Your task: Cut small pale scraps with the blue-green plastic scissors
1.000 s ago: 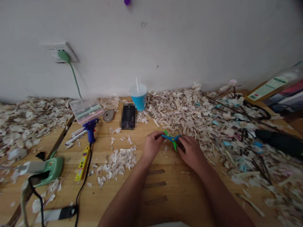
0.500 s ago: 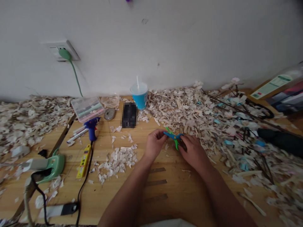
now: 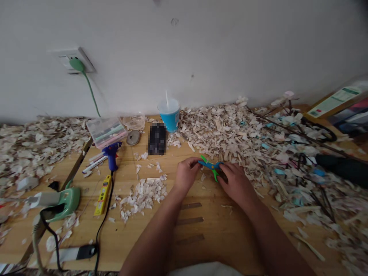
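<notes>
A pair of blue and green scissors [image 3: 212, 166] is held over the wooden table with its two blades spread apart. My right hand [image 3: 235, 180] is on the handles, its fingers at the blue loop and its thumb by the green one. My left hand [image 3: 186, 174] is closed in a pinch right at the tip of the blue blade. Whatever lies between those fingertips is too small and hidden to make out. A small pile of pale, petal-like flakes [image 3: 146, 193] lies left of my left forearm.
Heaps of dry flakes [image 3: 212, 130] cover the back and right, with flower branches [image 3: 301, 134] on top. A blue cup with a straw [image 3: 169, 117] stands by the wall. To the left are a blue glue gun [image 3: 112, 155], a yellow packet [image 3: 102, 195] and a green power strip [image 3: 69, 203].
Both hands and the scissors stay almost in place. The green blade looks spread slightly wider from the blue one. The camera view has shifted a little.
</notes>
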Demonstrator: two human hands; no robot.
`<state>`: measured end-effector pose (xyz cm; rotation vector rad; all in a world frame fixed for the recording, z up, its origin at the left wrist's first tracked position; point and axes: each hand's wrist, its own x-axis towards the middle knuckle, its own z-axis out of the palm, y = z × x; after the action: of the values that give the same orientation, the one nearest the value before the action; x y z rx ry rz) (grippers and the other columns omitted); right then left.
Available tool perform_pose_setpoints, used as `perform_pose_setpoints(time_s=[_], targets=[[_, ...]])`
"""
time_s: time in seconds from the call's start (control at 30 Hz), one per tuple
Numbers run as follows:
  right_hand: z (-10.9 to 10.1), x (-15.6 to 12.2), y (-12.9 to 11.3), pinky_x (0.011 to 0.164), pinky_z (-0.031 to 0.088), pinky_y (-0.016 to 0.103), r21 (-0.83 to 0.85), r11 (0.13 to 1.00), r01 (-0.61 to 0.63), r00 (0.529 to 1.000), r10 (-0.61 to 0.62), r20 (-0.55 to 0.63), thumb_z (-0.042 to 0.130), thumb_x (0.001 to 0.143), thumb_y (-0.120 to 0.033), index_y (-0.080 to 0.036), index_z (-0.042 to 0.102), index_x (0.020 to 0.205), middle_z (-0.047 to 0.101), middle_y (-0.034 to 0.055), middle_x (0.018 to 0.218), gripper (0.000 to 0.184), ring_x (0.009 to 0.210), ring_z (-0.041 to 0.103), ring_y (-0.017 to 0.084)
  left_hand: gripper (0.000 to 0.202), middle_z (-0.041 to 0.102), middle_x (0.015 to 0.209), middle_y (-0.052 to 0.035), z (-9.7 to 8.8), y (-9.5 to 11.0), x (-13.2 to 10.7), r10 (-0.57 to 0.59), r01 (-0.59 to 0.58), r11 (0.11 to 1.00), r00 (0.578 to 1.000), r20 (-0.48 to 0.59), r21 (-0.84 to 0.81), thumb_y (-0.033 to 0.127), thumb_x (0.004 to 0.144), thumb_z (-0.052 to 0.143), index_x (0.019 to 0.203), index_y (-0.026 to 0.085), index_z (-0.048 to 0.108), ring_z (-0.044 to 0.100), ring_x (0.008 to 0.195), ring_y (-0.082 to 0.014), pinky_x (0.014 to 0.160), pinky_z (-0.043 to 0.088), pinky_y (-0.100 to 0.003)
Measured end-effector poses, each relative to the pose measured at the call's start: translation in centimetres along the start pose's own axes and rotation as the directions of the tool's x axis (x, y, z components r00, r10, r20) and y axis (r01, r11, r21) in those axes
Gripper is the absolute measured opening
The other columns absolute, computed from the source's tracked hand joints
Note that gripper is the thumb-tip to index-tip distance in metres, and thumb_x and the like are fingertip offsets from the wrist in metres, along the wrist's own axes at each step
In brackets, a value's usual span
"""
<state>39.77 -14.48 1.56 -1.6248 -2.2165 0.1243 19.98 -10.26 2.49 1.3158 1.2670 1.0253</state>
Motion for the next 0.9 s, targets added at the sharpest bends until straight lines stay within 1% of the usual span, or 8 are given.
perform_pose_setpoints(time_s=[0.17,0.3,0.37,0.43,0.5,0.53,0.7,0.9], targets=[[-0.2,0.1,-0.1,0.088,0.048,0.045,-0.001,1.0,0.006,1.0,-0.006,0.018,0.053,0.086,-0.023,-0.018,0.063,0.105,0.065,0.0129,0.107,0.022,0.101,0.056,0.031,0.016,0.073,0.082,-0.0038,-0.2,0.3,0.1,-0.044,0.045,0.999,0.998,0.034,-0.031,0.027,0.078,0.065,0.086,0.017,0.075,0.064,0.075,-0.0153,0.07,0.047,-0.025],[0.3,0.0,0.3,0.084,0.049,0.044,0.076,0.997,-0.031,0.998,0.035,-0.054,0.051,0.087,-0.024,-0.019,0.064,0.1,0.068,0.0116,0.098,0.019,0.094,0.059,0.029,0.019,0.071,0.076,-0.0035,0.4,0.4,0.1,-0.121,0.133,0.947,0.991,0.057,-0.292,0.032,0.074,0.072,0.08,0.014,0.071,0.062,0.067,-0.0123,0.067,0.046,-0.023],[0.5,0.0,0.6,0.083,0.05,0.043,0.163,0.984,-0.071,0.988,0.092,-0.125,0.052,0.088,-0.026,-0.019,0.064,0.098,0.068,0.0111,0.096,0.018,0.092,0.061,0.028,0.023,0.072,0.08,-0.0047,0.8,0.6,0.0,-0.202,0.22,0.832,0.975,0.09,-0.509,0.032,0.067,0.078,0.076,0.013,0.068,0.065,0.071,-0.0128,0.071,0.049,-0.025],[0.6,0.1,0.9,0.08,0.05,0.041,0.225,0.967,-0.122,0.969,0.165,-0.183,0.053,0.087,-0.029,-0.019,0.064,0.096,0.068,0.0103,0.093,0.017,0.088,0.061,0.026,0.029,0.072,0.083,-0.0053,1.1,0.8,-0.2,-0.284,0.297,0.673,0.949,0.134,-0.677,0.031,0.061,0.084,0.074,0.013,0.065,0.067,0.074,-0.0137,0.076,0.051,-0.028],[0.6,0.1,1.1,0.079,0.05,0.041,0.232,0.961,-0.147,0.96,0.196,-0.202,0.055,0.087,-0.033,-0.02,0.063,0.096,0.067,0.0097,0.089,0.018,0.086,0.06,0.026,0.033,0.072,0.08,-0.0045,1.2,1.0,-0.3,-0.338,0.339,0.563,0.927,0.164,-0.754,0.029,0.056,0.087,0.073,0.013,0.063,0.067,0.073,-0.0131,0.076,0.052,-0.028],[0.7,0.1,1.2,0.08,0.05,0.042,0.22,0.965,-0.141,0.962,0.187,-0.201,0.056,0.086,-0.034,-0.019,0.063,0.097,0.066,0.0102,0.09,0.019,0.087,0.059,0.027,0.035,0.071,0.077,-0.0039,1.1,1.0,-0.3,-0.35,0.345,0.54,0.922,0.168,-0.768,0.028,0.055,0.088,0.073,0.012,0.063,0.066,0.07,-0.0121,0.074,0.052,-0.027],[1.3,0.0,1.2,0.087,0.048,0.048,0.123,0.991,-0.05,0.991,0.064,-0.115,0.057,0.083,-0.031,-0.016,0.058,0.111,0.063,0.0153,0.106,0.032,0.1,0.056,0.032,0.035,0.069,0.074,-0.0026,0.9,0.8,-0.2,-0.34,0.326,0.546,0.928,0.151,-0.772,0.027,0.055,0.088,0.076,0.011,0.065,0.064,0.068,-0.0101,0.071,0.051,-0.023],[1.4,-0.2,0.6,0.089,0.048,0.048,0.086,0.996,-0.032,0.997,0.038,-0.069,0.057,0.081,-0.028,-0.016,0.056,0.115,0.062,0.0151,0.111,0.036,0.103,0.056,0.032,0.039,0.068,0.072,-0.0013,1.2,0.4,-0.3,-0.334,0.328,0.556,0.929,0.156,-0.764,0.025,0.053,0.088,0.083,0.011,0.067,0.064,0.064,-0.0094,0.069,0.051,-0.022]])
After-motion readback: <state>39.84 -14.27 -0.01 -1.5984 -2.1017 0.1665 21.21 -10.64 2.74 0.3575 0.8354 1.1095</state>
